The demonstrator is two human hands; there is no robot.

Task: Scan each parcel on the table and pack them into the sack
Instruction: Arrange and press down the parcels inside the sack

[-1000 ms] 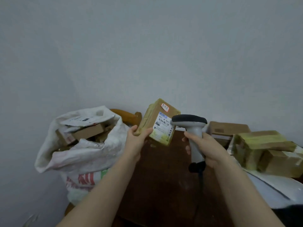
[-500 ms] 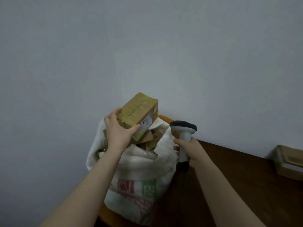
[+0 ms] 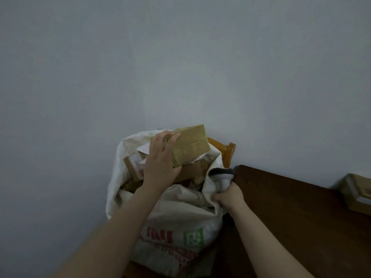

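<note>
My left hand grips a small taped cardboard parcel, label side hidden, over the open mouth of the white woven sack. The sack stands at the table's left end and holds several other parcels. My right hand grips the handle of the grey barcode scanner, pressed against the sack's right rim; part of the scanner is hidden by the sack cloth.
The dark wooden table runs to the right. Another cardboard parcel lies at its far right edge. A wooden chair back shows behind the sack. A plain wall fills the background.
My left hand carried the parcel from in front of the scanner leftward and down over the sack mouth, turning its label away. My right hand with the scanner moved to the sack's rim.
</note>
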